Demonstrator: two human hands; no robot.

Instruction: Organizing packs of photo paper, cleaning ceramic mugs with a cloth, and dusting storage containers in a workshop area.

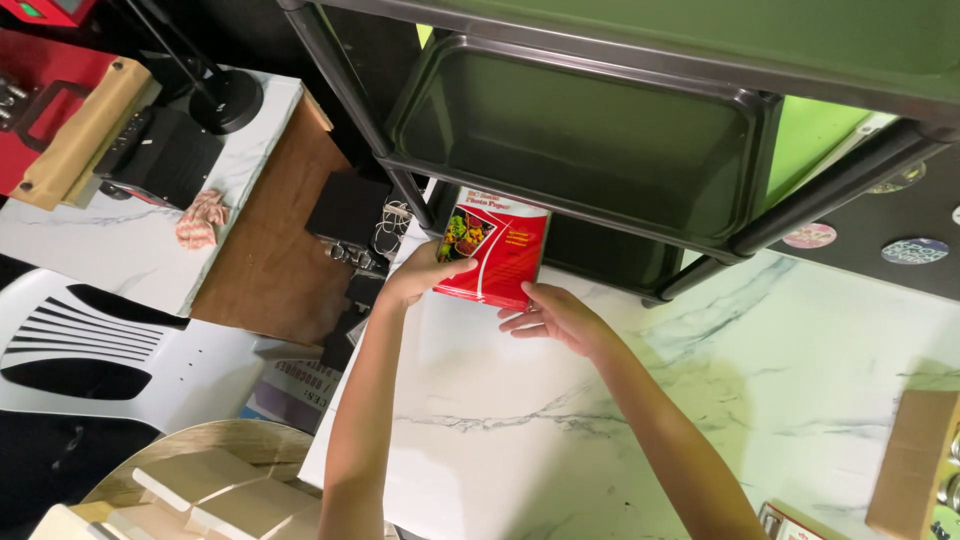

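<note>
Where the view begins, nearest the camera, a round wooden top point(215, 440) carries pale cardboard pieces point(225, 495), and a brown box point(915, 460) sits at the right edge of the white marble counter point(560, 440). Both forearms reach up across that counter. Left hand point(420, 272) grips the left edge of a red packet point(495, 250), thumb on its face; right hand point(555, 315) holds the packet's lower right corner, fingers curled under. It is held just above the counter's far edge, in front of a dark rack point(560, 150). One rack leg point(415, 200) stands just left of the packet, and the dark tray point(570, 125) above overhangs it. Left of that lie metal rings point(390, 232), a black block point(345, 205), a white chair point(90, 345), and farther off a second counter point(120, 245) with a pink cloth point(203, 220).
</note>
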